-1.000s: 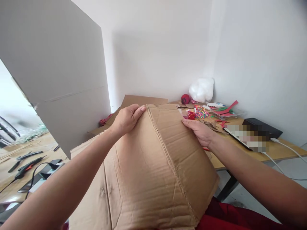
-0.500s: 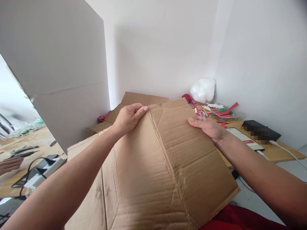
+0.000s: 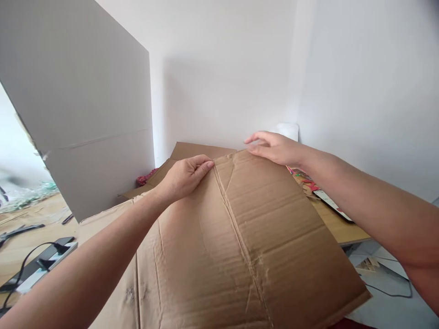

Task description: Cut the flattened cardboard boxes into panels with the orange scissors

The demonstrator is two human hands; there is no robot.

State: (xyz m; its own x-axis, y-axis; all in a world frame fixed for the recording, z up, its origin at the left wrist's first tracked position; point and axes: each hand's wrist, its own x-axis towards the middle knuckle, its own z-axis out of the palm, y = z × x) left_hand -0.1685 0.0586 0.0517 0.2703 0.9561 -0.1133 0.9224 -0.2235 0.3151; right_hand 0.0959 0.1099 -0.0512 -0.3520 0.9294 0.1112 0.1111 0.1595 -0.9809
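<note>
A large flattened sheet of brown corrugated cardboard (image 3: 247, 237) lies tilted over my lap and the table edge, with a crease running down its middle. My left hand (image 3: 183, 176) grips its far edge just left of the crease, thumb on top and fingers curled under. My right hand (image 3: 274, 147) rests at the far right corner of the same sheet, fingers stretched out and slightly apart over the edge; I cannot see it clasping the sheet.
A big grey board (image 3: 78, 105) leans upright at the left. Another cardboard piece (image 3: 192, 150) lies behind the sheet. A wooden table (image 3: 343, 228) at the right carries coloured scraps (image 3: 303, 176) and a phone (image 3: 331, 205). Cables and a device (image 3: 37, 265) lie at the lower left.
My right hand let go of the sheet's right side and moved up to the far right corner. The right half of the cardboard dropped flatter. My left hand kept its grip.
</note>
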